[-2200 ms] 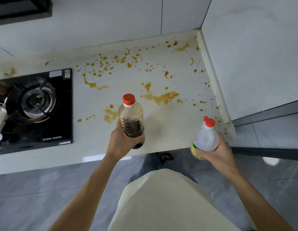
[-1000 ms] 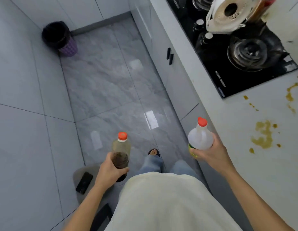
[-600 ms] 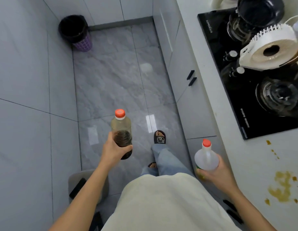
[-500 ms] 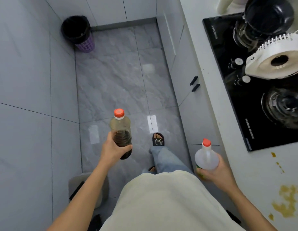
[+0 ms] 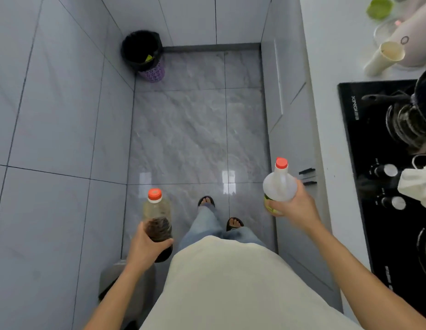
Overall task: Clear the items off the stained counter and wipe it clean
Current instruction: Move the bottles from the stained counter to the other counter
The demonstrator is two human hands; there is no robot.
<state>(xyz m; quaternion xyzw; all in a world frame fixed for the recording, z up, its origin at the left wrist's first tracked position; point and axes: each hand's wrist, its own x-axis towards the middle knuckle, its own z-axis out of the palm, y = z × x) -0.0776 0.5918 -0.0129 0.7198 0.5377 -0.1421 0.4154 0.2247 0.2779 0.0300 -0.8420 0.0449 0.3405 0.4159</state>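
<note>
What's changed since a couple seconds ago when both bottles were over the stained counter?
The person has turned away and carried both bottles over the floor. Left hand still grips the dark bottle, right hand the clear bottle.

cream top (image 5: 231, 282), lt blue jeans (image 5: 207, 222), blk sandals (image 5: 234, 223)

Clear plastic bottle (image 5: 157, 220) with orange-red cap, dark brown liquid in its lower half. Translucent white plastic bottle (image 5: 280, 185) with red cap, yellow-green label at its base. Grey marble-veined floor tiles (image 5: 183, 129). Glossy black hob (image 5: 383, 186) on white counter (image 5: 326, 96). Purple perforated bin (image 5: 145, 55) lined in black.
</note>
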